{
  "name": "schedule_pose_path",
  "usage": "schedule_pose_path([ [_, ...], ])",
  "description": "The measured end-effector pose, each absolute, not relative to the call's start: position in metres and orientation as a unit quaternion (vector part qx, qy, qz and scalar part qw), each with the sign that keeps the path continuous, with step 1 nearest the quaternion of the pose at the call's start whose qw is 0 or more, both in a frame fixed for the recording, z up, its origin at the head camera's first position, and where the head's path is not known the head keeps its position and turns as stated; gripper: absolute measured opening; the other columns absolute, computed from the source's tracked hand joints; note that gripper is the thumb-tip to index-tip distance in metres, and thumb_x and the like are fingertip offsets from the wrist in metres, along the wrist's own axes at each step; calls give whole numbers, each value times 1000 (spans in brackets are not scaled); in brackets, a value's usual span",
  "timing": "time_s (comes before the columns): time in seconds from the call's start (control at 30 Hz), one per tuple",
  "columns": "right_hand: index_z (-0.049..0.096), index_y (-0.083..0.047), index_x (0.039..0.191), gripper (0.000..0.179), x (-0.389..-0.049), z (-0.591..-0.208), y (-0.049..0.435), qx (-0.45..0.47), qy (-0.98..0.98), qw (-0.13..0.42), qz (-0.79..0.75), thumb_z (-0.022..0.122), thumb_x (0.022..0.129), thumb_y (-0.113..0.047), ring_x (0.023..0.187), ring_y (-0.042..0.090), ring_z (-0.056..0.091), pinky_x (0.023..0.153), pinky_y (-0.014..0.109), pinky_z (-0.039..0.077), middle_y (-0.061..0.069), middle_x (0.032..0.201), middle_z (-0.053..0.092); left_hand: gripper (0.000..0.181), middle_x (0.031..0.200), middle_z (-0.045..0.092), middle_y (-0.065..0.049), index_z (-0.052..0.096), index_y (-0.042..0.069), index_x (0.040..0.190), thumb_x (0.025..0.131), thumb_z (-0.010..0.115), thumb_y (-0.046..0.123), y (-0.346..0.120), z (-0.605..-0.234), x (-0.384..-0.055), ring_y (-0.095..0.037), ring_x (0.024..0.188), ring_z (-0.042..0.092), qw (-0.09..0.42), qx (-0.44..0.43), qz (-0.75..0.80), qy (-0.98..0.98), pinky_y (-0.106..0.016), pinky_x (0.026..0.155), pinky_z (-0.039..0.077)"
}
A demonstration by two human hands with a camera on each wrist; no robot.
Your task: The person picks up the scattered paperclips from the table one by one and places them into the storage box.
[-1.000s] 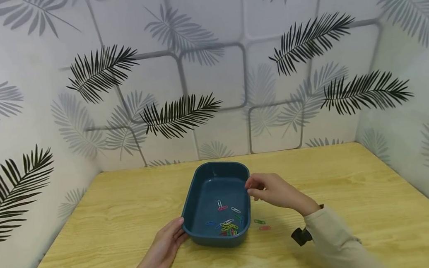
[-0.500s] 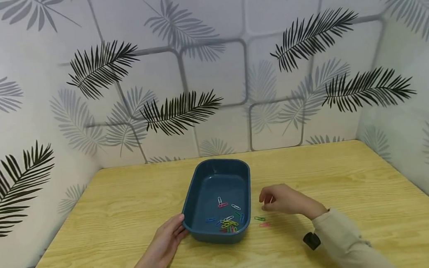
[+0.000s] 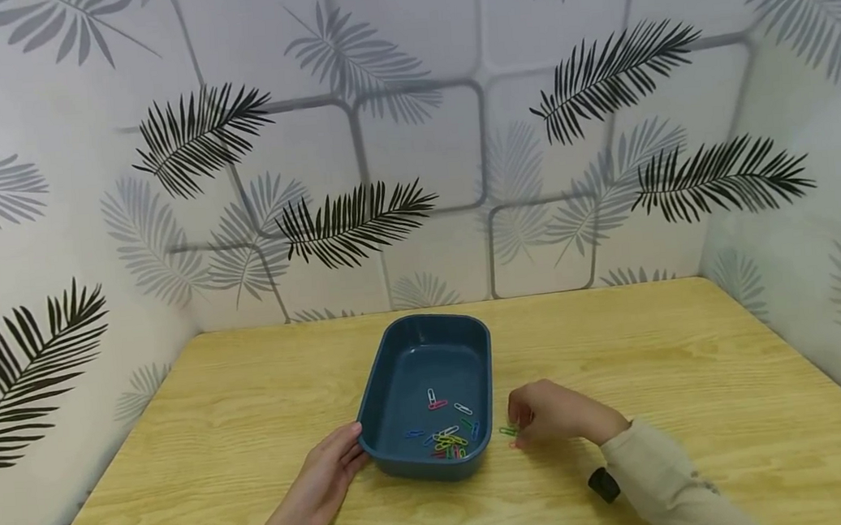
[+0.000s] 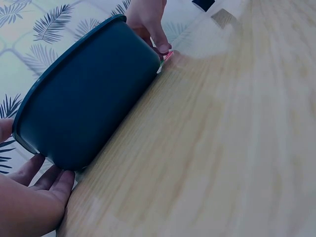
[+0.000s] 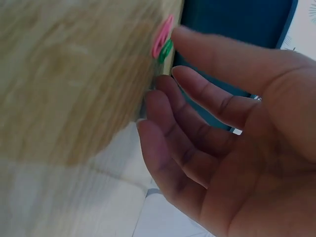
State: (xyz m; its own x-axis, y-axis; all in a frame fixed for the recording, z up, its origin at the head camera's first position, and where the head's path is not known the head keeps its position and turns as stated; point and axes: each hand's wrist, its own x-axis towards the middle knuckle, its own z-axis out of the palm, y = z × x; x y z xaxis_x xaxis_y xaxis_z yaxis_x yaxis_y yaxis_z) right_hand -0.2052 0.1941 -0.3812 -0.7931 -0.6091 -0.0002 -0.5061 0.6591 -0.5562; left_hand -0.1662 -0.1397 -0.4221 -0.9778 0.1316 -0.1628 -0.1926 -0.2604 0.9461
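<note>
A dark blue plastic bin (image 3: 428, 368) stands on the table with several coloured paper clips (image 3: 447, 439) inside, mostly at its near end. My left hand (image 3: 322, 477) holds its near left corner, the thumb at the rim and the fingers against the outer wall. Right of the bin lie a green paper clip (image 3: 508, 431) and a pink paper clip (image 3: 514, 445). Close over them is my right hand (image 3: 555, 412), fingers bent loosely. In the right wrist view, thumb and index finger stand apart beside the pink clip (image 5: 159, 39), with nothing between them.
The wooden table (image 3: 692, 374) reaches back to a leaf-patterned wall (image 3: 420, 254). A small black device (image 3: 603, 484) sits by the right sleeve (image 3: 655, 470).
My right hand has moved from the bin's right rim down to the two paper clips on the table, partly covering the pink one. The left hand stays at the bin.
</note>
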Motion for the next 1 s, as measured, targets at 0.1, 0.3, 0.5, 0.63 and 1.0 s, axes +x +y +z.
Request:
schedule_pose_path([
  [0.1, 63, -6, 79, 19, -204, -383, 192, -320, 907, 83, -262, 82, 76, -7, 65, 6, 48, 60, 24, 45, -6, 72, 56, 55, 122, 57, -12, 40, -13, 136, 100, 56, 25, -140, -423, -166, -15, 108, 55, 102, -27, 794, 598, -32, 95, 45],
  [0.3, 62, -8, 75, 19, -202, -383, 191, -334, 907, 78, -246, 81, 77, -5, 64, 4, 46, 59, 23, 44, -7, 70, 55, 54, 120, 59, -11, 40, -13, 136, 100, 55, 24, -142, -425, -165, -15, 107, 56, 100, -24, 796, 596, -31, 94, 46],
  [0.5, 60, -8, 73, 21, -202, -381, 190, -344, 906, 79, -232, 80, 78, -4, 62, 4, 43, 57, 22, 42, -7, 68, 52, 55, 121, 58, -12, 40, -13, 136, 100, 56, 25, -143, -424, -166, -16, 108, 55, 100, -20, 797, 596, -32, 95, 45],
  [0.63, 59, -8, 75, 20, -202, -381, 192, -338, 909, 94, -227, 75, 80, 3, 64, 6, 44, 58, 23, 42, -7, 70, 52, 55, 120, 58, -11, 41, -13, 135, 99, 56, 25, -142, -423, -166, -16, 107, 55, 98, -23, 797, 595, -32, 95, 45],
  [1.0, 59, -6, 89, 19, -204, -376, 202, -297, 921, 113, -223, 52, 89, 12, 70, 14, 45, 64, 29, 42, 0, 80, 54, 53, 118, 59, -10, 41, -13, 134, 99, 56, 24, -140, -425, -168, -15, 106, 56, 96, -24, 798, 595, -31, 94, 46],
])
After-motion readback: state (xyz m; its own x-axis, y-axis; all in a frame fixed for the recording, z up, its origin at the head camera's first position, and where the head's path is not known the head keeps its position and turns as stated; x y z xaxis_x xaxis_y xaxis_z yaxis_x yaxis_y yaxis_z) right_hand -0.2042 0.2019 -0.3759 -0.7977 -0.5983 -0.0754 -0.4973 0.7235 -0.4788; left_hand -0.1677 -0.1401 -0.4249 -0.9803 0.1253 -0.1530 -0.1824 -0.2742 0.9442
